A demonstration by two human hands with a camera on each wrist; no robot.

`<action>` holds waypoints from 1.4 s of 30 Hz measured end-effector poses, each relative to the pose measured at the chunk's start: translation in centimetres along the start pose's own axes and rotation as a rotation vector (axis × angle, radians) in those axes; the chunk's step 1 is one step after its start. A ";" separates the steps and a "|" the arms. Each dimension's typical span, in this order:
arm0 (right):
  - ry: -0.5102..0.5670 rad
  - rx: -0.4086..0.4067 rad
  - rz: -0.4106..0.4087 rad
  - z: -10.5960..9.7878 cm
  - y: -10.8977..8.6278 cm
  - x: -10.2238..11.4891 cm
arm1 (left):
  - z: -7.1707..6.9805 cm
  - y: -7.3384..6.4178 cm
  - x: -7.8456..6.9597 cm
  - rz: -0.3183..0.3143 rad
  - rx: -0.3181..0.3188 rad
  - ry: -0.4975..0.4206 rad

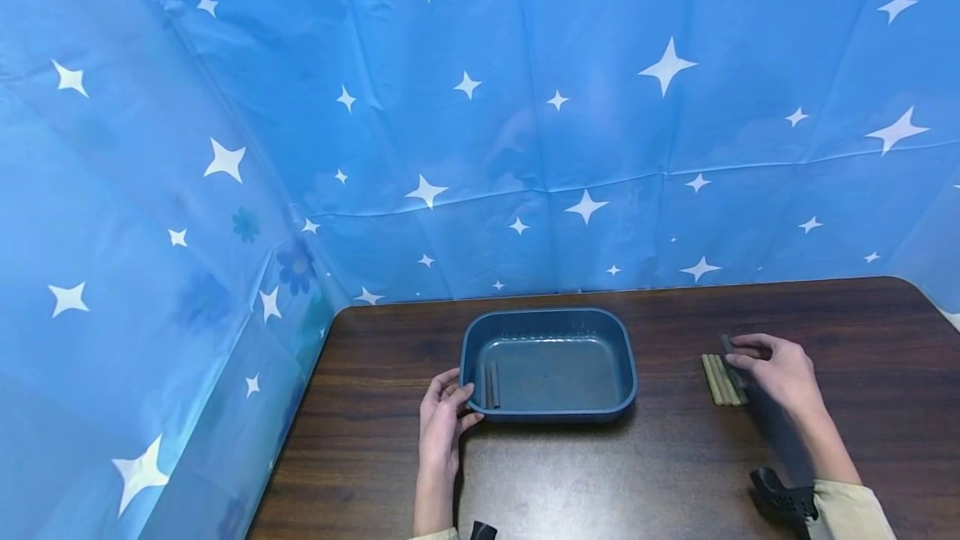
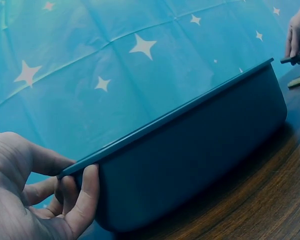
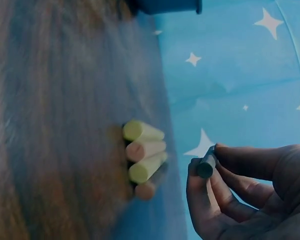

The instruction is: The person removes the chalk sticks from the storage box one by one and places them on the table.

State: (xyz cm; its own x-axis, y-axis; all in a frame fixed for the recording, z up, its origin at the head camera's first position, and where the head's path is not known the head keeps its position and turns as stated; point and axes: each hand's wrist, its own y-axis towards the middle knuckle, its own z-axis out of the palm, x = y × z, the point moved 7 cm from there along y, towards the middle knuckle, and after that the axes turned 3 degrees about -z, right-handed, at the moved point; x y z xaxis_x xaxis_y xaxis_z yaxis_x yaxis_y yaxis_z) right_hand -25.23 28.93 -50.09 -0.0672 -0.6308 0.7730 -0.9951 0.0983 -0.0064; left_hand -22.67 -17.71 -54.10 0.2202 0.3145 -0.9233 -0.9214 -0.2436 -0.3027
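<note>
A blue rectangular plastic basin (image 1: 558,417) stands near the middle of the table. My left hand (image 1: 444,419) grips its rim at the front left corner, with fingers on both sides of the edge in the left wrist view. Two thin dark sticks (image 1: 491,384) lie side by side inside, along the left wall. Over at the right, my right hand (image 1: 776,365) pinches a dark round stick (image 3: 206,166) between thumb and fingers. Close beneath and left of it, several round sticks (image 1: 717,380) lie in a row, their ends yellowish and pinkish in the right wrist view.
The dark wood-grain table (image 1: 375,432) has rounded back corners. A blue cloth with white stars (image 1: 480,140) hangs behind it and along the left side. A black wrist strap (image 1: 783,497) sits at the right sleeve.
</note>
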 end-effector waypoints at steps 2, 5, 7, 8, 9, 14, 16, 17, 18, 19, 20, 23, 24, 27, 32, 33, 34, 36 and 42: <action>-0.022 -0.005 -0.003 -0.2 0.1 -0.4 | 0.0 0.0 0.0 0.002 0.001 0.002; -0.050 -0.011 -0.006 -0.3 0.1 -0.9 | 0.1 0.0 -0.1 0.004 0.003 0.002; -0.065 -0.012 -0.006 -0.2 0.2 -1.2 | 0.1 0.0 -0.1 0.004 0.003 -0.004; -0.069 -0.012 -0.003 -0.2 0.2 -1.4 | 0.1 0.0 -0.1 0.005 0.003 -0.006; -0.073 -0.012 0.000 -0.2 0.2 -1.6 | 0.0 0.0 -0.2 0.005 0.003 -0.007; -0.097 -0.005 -0.004 -0.1 0.3 -2.0 | 0.0 0.0 -0.2 0.005 0.004 -0.006; -0.112 0.000 -0.017 0.0 0.4 -2.1 | 0.0 0.0 -0.2 0.004 0.004 -0.005; -0.121 0.001 -0.025 0.0 0.4 -2.1 | 0.0 0.0 -0.2 0.003 0.004 -0.002; -0.132 0.001 -0.033 0.1 0.5 -2.0 | 0.0 0.0 -0.2 0.003 0.004 0.000; -0.139 0.001 -0.041 0.1 0.5 -2.0 | 0.0 0.0 -0.2 0.002 0.003 0.000; -0.144 0.001 -0.048 0.1 0.6 -2.0 | 0.0 0.0 -0.2 0.001 0.004 0.001; -0.160 -0.006 -0.060 0.1 0.6 -1.9 | 0.1 -0.1 -0.2 0.000 0.006 0.001; -0.163 -0.008 -0.060 0.1 0.7 -1.9 | 0.1 -0.1 -0.2 -0.001 0.006 -0.001; -0.170 -0.016 -0.058 0.0 0.6 -1.8 | 0.1 -0.1 -0.1 -0.002 0.006 -0.004; -0.158 -0.025 -0.035 0.0 0.2 -1.8 | 0.0 0.0 0.0 -0.003 0.001 -0.008; -0.155 -0.032 -0.026 -0.1 0.1 -1.9 | 0.0 0.0 0.0 -0.002 0.001 -0.009; -0.148 -0.037 -0.015 -0.2 0.1 -1.9 | 0.0 0.0 0.0 -0.001 0.000 -0.009; -0.138 -0.051 0.007 -0.3 0.0 -1.9 | 0.0 0.0 0.0 0.001 0.001 -0.008; -0.133 -0.080 0.012 -0.4 -0.1 -1.2 | 0.0 -0.1 0.0 0.003 0.004 -0.008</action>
State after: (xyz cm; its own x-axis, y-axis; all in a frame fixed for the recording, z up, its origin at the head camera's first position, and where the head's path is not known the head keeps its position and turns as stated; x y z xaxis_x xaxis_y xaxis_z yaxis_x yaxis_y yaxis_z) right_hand -25.03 30.04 -50.76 -0.0932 -0.7254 0.6820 -0.9856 0.1642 0.0400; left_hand -22.62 -17.67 -54.07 0.2147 0.3214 -0.9223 -0.9235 -0.2406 -0.2988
